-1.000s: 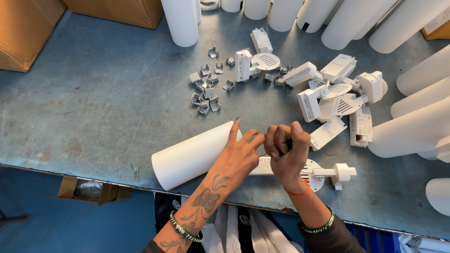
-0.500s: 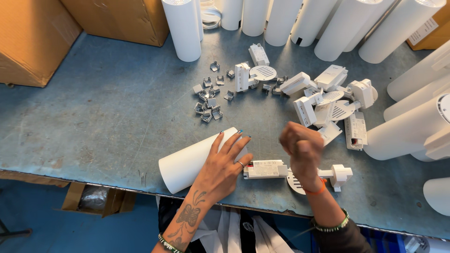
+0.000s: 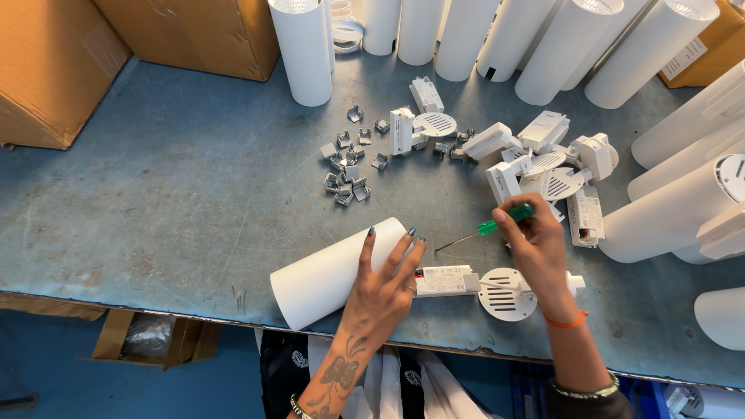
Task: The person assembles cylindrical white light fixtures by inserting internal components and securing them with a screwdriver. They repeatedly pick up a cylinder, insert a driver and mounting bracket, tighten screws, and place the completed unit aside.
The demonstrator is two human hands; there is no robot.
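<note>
Your left hand (image 3: 382, 289) lies flat, fingers spread and gripping nothing, on the upper end of the white cylindrical lamp housing (image 3: 326, 276), which rests on its side at the near edge of the desk (image 3: 171, 202). Just beside your fingertips, on the right, the white driver box (image 3: 445, 280) sticks out of the housing's end, and past it sits the round vented end cap (image 3: 504, 295), partly under your right wrist. Your right hand (image 3: 535, 244) is clenched around the green-handled screwdriver (image 3: 485, 228), whose shaft slants down to the left with its tip over the bare desk above the driver box.

Beyond your left hand lies a scatter of small metal clips (image 3: 347, 167). Beyond your right hand is a heap of white track adapters and vented caps (image 3: 543, 159). Farthest off, upright white housings (image 3: 304, 48) and cardboard boxes (image 3: 54, 62) are cut off by the frame. How the screwdriver's handle end sits inside your fist is hidden.
</note>
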